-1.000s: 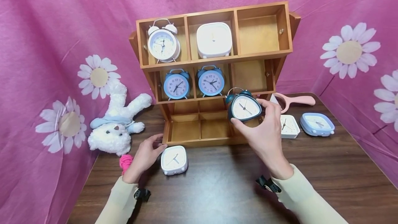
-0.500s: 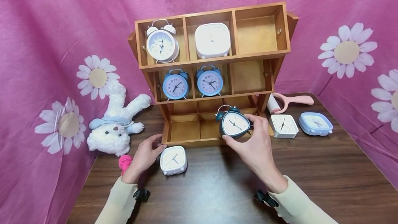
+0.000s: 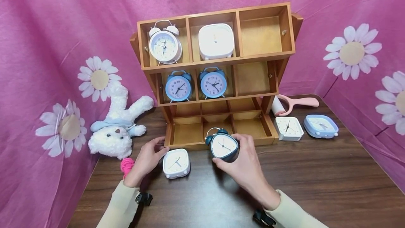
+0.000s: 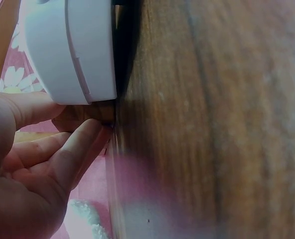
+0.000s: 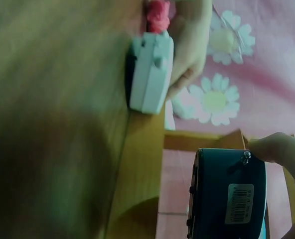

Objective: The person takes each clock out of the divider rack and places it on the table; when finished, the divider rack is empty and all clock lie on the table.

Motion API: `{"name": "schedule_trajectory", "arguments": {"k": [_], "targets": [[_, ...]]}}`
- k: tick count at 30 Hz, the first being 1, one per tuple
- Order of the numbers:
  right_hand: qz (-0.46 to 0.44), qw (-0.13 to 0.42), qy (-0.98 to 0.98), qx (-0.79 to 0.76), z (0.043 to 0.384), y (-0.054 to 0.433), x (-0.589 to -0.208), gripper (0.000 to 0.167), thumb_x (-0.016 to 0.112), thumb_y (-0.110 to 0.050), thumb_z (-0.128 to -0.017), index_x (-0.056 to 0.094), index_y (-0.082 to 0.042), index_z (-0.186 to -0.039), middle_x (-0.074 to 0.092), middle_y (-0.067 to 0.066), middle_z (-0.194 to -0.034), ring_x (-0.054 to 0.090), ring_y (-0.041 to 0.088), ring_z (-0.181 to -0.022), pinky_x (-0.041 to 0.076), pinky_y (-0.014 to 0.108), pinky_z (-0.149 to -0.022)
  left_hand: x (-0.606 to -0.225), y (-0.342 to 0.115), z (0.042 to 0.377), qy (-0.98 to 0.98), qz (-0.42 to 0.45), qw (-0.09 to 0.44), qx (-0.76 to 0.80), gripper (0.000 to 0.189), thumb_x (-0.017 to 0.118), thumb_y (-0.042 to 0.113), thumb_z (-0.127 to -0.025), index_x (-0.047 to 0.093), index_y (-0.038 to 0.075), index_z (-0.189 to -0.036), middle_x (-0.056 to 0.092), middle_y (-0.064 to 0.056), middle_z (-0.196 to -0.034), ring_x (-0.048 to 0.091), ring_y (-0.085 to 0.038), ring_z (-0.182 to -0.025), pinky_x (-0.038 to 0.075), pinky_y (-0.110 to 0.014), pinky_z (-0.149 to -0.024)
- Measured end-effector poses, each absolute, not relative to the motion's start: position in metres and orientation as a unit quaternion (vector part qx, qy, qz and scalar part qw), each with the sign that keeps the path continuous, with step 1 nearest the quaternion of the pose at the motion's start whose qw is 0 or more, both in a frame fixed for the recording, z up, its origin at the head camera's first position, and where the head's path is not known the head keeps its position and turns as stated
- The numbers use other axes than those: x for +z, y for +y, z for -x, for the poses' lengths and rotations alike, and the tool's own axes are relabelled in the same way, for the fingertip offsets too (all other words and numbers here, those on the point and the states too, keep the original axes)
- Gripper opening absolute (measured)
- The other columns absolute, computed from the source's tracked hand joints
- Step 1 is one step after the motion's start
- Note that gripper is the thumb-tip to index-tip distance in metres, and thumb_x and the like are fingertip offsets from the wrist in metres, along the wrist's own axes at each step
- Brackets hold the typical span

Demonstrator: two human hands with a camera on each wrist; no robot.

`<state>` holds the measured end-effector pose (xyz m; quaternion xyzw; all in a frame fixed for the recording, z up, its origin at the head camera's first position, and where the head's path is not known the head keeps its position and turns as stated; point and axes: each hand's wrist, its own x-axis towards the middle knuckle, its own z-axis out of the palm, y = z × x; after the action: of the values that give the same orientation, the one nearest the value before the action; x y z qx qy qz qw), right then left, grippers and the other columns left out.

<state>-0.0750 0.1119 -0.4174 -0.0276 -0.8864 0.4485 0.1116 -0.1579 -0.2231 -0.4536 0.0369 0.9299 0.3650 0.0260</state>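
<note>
A dark teal twin-bell alarm clock [image 3: 223,146] with a rounded triangular face is held up by my right hand [image 3: 248,166], thumb and fingers pinching its sides. It hangs tilted over the front edge of the wooden shelf rack [image 3: 218,60]. In the right wrist view the back of the teal clock [image 5: 232,194] shows a barcode label. My left hand [image 3: 150,159] holds the rack's lower left corner; in the left wrist view thumb and fingers [image 4: 70,154] lie on either side of the wood. Next to that thumb a white square clock [image 3: 176,163] stands on the table.
A white twin-bell clock [image 3: 165,46], a white rounded clock [image 3: 216,41] and two blue clocks [image 3: 178,88] stand in the rack. On the right are a white clock [image 3: 289,128], a blue clock [image 3: 321,126] and a pink-handled roller [image 3: 300,102]. A plush bear [image 3: 117,129] and pink yarn [image 3: 127,165] lie left.
My right hand has carried the teal clock leftward and down, from the rack's right side to its front edge near the middle. My left hand stays at the corner.
</note>
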Motion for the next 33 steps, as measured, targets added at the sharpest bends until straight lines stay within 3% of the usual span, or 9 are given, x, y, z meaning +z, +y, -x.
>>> {"name": "schedule_trajectory", "arguments": {"k": [25, 33], "targets": [[0.0, 0.05, -0.906, 0.421, 0.062, 0.08, -0.448, 0.085, 0.106, -0.034, -0.067, 0.065, -0.006, -0.135, 0.06, 0.007, -0.126, 0.064, 0.023, -0.113, 0.057, 0.045, -0.1, -0.454, -0.224, 0.156, 0.93, -0.04, 0.025, 0.364, 0.047, 0.076, 0.016, -0.106, 0.067, -0.001, -0.15, 0.082, -0.022, -0.126, 0.08, -0.033, -0.115, 0.063, -0.048, -0.098], [0.006, 0.04, -0.909, 0.416, 0.066, 0.076, -0.453, 0.086, 0.106, -0.036, -0.067, 0.065, -0.004, -0.136, 0.06, 0.01, -0.124, 0.063, 0.025, -0.111, 0.057, 0.045, -0.097, -0.453, -0.224, 0.156, 0.93, -0.043, 0.026, 0.365, 0.047, 0.076, 0.015, -0.106, 0.066, -0.001, -0.15, 0.082, -0.023, -0.126, 0.08, -0.033, -0.115, 0.063, -0.049, -0.097]]}}
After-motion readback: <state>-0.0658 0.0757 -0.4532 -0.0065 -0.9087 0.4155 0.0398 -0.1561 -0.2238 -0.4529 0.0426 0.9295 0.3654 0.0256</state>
